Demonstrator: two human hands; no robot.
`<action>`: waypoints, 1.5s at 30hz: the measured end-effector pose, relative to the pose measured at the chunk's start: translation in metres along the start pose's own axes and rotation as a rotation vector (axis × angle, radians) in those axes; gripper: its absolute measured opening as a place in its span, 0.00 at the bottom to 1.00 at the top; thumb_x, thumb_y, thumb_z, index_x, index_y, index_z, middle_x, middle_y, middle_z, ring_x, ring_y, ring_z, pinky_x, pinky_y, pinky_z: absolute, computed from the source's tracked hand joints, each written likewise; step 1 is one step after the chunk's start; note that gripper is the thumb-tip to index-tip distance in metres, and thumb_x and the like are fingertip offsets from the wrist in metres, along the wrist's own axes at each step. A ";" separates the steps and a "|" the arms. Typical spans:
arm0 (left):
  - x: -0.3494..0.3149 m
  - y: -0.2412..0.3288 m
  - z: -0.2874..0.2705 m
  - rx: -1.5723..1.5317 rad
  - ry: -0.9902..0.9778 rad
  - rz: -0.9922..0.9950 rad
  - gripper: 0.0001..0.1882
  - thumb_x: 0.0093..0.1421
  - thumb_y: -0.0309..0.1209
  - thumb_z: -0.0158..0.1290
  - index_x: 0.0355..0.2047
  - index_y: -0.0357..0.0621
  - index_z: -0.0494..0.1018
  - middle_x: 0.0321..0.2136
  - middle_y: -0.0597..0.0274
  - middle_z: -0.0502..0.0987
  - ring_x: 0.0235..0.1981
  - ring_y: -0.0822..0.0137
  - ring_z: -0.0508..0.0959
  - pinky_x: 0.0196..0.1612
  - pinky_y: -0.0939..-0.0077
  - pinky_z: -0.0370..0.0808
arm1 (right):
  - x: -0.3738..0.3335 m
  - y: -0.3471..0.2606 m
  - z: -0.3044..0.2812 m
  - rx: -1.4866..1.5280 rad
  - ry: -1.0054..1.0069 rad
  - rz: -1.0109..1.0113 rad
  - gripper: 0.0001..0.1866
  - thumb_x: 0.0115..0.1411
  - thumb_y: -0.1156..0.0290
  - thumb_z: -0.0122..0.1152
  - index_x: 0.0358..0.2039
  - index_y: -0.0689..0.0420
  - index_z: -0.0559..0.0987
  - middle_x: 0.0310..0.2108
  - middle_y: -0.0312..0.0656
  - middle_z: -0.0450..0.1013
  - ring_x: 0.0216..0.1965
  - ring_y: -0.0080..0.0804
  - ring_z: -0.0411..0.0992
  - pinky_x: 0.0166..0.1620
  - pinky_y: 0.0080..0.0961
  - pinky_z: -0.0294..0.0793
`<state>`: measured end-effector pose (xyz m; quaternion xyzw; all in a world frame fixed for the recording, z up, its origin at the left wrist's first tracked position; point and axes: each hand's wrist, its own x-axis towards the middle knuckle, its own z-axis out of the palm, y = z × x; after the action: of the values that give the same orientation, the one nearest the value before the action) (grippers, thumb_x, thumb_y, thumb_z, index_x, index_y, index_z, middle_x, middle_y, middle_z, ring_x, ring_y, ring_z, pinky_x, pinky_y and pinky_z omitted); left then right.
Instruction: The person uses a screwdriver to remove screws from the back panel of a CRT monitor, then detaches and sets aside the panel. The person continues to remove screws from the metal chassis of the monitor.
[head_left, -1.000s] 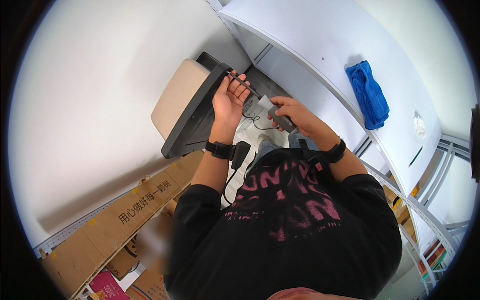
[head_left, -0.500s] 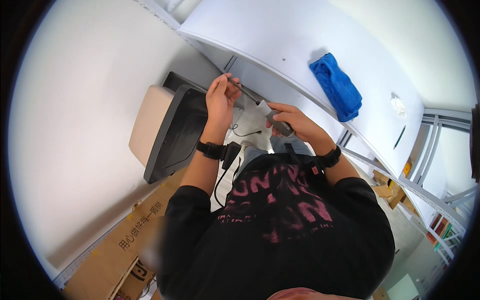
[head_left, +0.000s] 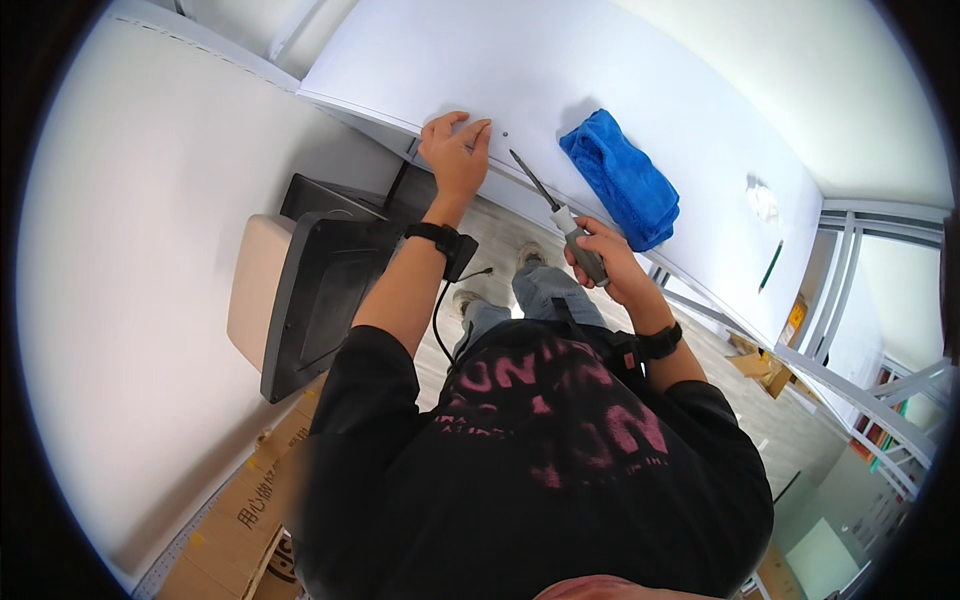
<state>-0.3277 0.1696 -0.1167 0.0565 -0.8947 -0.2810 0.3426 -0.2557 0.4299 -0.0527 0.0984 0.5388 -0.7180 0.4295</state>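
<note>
My left hand (head_left: 455,150) rests with its fingers curled on the near edge of a white tabletop (head_left: 640,90). A tiny dark screw (head_left: 505,133) lies on the table just beyond the fingertips. My right hand (head_left: 600,258) is shut on the grey handle of a screwdriver (head_left: 555,212), its thin dark shaft pointing up-left toward the table edge near the left hand. Both wrists carry black bands, and a black cable hangs from the left one.
A crumpled blue cloth (head_left: 620,180) lies on the table right of the screwdriver tip. Farther right are a small white object (head_left: 762,200) and a green pen (head_left: 770,266). A black-and-beige chair (head_left: 300,300) stands at left. Cardboard boxes (head_left: 235,510) sit on the floor.
The view has tilted up toward the table. My left hand rose from in front of my body onto the table edge. The right hand lifted the screwdriver toward the table.
</note>
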 end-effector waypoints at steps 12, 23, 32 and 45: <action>-0.008 -0.007 -0.005 -0.054 -0.021 0.048 0.12 0.50 0.29 0.59 0.37 0.48 0.79 0.42 0.66 0.74 0.46 0.58 0.69 0.47 0.60 0.61 | 0.017 -0.016 0.005 -0.076 -0.101 0.063 0.25 0.59 0.69 0.45 0.55 0.66 0.59 0.26 0.43 0.70 0.17 0.24 0.68 0.16 0.17 0.64; -0.105 -0.069 -0.139 -0.676 -0.492 -0.869 0.11 0.64 0.27 0.47 0.45 0.39 0.73 0.38 0.58 0.78 0.39 0.66 0.77 0.43 0.76 0.74 | 0.065 0.023 0.069 -0.222 -0.287 0.125 0.21 0.59 0.71 0.52 0.52 0.56 0.63 0.29 0.40 0.72 0.21 0.24 0.70 0.22 0.17 0.65; -0.129 -0.092 -0.146 -1.187 -0.160 -1.227 0.16 0.67 0.32 0.41 0.54 0.44 0.64 0.44 0.57 0.76 0.39 0.68 0.77 0.40 0.74 0.76 | 0.086 0.089 0.113 -0.137 -0.255 0.227 0.23 0.58 0.64 0.56 0.54 0.57 0.68 0.26 0.35 0.72 0.16 0.20 0.66 0.15 0.16 0.57; -0.131 -0.095 -0.142 -1.130 0.029 -1.316 0.12 0.66 0.34 0.45 0.48 0.47 0.71 0.39 0.64 0.78 0.32 0.74 0.75 0.36 0.76 0.74 | 0.100 0.097 0.123 -0.003 -0.280 0.259 0.22 0.59 0.64 0.53 0.54 0.57 0.69 0.25 0.37 0.71 0.13 0.19 0.63 0.13 0.15 0.54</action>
<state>-0.1461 0.0630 -0.1580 0.3877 -0.4020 -0.8237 0.0984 -0.2072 0.2687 -0.1307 0.0656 0.4575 -0.6626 0.5894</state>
